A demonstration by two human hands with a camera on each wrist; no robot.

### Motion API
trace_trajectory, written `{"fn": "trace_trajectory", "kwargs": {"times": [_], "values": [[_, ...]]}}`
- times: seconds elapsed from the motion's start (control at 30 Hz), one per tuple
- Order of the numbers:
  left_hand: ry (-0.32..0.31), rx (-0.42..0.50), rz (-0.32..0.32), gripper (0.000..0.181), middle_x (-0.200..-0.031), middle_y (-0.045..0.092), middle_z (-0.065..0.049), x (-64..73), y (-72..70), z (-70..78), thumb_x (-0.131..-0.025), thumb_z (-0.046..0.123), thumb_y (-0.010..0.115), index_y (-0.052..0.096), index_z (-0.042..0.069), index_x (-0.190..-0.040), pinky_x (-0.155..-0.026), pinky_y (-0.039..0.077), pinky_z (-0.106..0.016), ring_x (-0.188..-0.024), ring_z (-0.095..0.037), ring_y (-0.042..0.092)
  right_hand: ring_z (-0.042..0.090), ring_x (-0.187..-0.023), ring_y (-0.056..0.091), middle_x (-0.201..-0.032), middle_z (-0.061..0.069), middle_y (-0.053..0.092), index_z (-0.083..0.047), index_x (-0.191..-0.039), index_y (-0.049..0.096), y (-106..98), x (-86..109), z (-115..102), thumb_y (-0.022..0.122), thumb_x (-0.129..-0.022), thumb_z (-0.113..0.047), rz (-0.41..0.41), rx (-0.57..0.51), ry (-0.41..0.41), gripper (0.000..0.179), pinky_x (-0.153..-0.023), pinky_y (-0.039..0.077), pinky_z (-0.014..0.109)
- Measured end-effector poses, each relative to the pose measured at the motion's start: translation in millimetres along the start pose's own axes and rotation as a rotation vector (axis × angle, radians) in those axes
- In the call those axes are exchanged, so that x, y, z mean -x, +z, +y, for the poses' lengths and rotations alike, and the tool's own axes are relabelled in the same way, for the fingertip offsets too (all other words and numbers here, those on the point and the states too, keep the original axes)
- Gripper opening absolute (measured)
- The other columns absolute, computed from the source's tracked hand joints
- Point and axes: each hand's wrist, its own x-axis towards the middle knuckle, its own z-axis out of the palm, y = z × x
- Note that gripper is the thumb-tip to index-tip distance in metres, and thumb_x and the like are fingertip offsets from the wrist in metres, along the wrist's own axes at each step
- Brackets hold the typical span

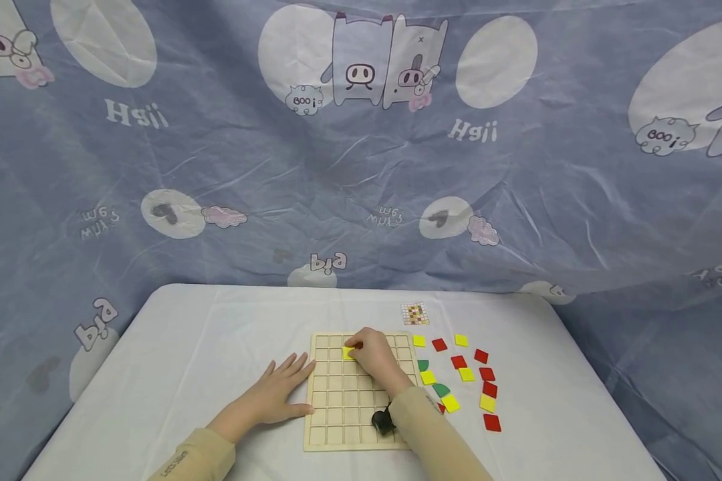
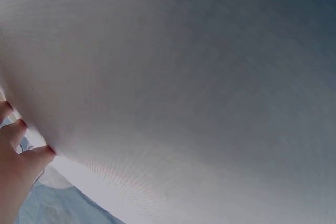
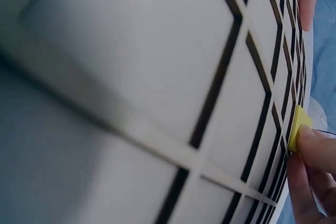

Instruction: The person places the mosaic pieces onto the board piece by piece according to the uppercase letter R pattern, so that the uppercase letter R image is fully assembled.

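A light wooden grid board lies on the white table. My right hand is over its upper middle, pinching a yellow square tile between thumb and fingers. In the right wrist view the yellow tile stands tilted against the grid's ribs, held by the fingertips. My left hand lies spread on the table, its fingertips and thumb touching the board's left edge. The left wrist view catches the left hand only at its lower left corner. The right sleeve and a black wrist camera cover part of the board.
Several red tiles, several yellow tiles and green rounded pieces lie scattered right of the board. A small card with a coloured grid pattern lies behind it. A printed blue-grey curtain hangs behind the table.
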Motion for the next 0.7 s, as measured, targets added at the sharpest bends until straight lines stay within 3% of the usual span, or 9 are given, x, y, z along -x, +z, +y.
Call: {"fn": "trace_trajectory", "kwargs": {"times": [0.23, 0.4, 0.53, 0.7], "values": [[0.004, 0.006, -0.002, 0.088, -0.161, 0.029, -0.016, -0.8, 0.3, 0.5, -0.085, 0.057, 0.068, 0.036, 0.011, -0.153, -0.115, 0.015, -0.071, -0.149, -0.042, 0.022, 0.023, -0.090, 0.064, -0.099, 0.008, 0.067, -0.004, -0.098, 0.077, 1, 3.7, -1, 0.073, -0.085, 0.000, 0.002, 0.037, 0.000, 0.014, -0.074, 0.055, 0.030], [-0.008, 0.007, -0.002, 0.088, -0.161, 0.029, -0.016, 0.0, -1.1, 2.0, -0.084, 0.057, 0.068, 0.036, 0.012, -0.153, -0.116, 0.014, -0.070, -0.149, -0.042, 0.022, 0.023, -0.094, 0.064, -0.104, 0.008, 0.068, -0.004, -0.104, 0.076, -4, 6.5, 2, 0.072, -0.087, -0.002, -0.011, 0.001, -0.017, 0.017, -0.078, 0.055, 0.031], [-0.022, 0.016, -0.018, 0.090, -0.162, 0.027, -0.015, 1.0, -0.9, 2.7, -0.084, 0.059, 0.067, 0.035, 0.013, -0.153, -0.116, 0.013, -0.070, -0.150, -0.041, 0.021, 0.021, -0.094, 0.065, -0.107, 0.007, 0.071, -0.007, -0.107, 0.075, -17, 9.9, 12, 0.069, -0.091, -0.008, -0.004, -0.087, 0.021, 0.017, -0.078, 0.055, 0.032], [-0.023, 0.034, -0.006, 0.090, -0.161, 0.028, -0.016, 2.4, -0.9, 2.1, -0.082, 0.058, 0.069, 0.036, 0.013, -0.153, -0.116, 0.013, -0.071, -0.149, -0.041, 0.022, 0.021, -0.091, 0.067, -0.105, 0.007, 0.072, -0.010, -0.108, 0.075, -46, 14.1, 32, 0.068, -0.093, -0.012, 0.084, -0.133, 0.111, 0.017, -0.074, 0.055, 0.033]]}}
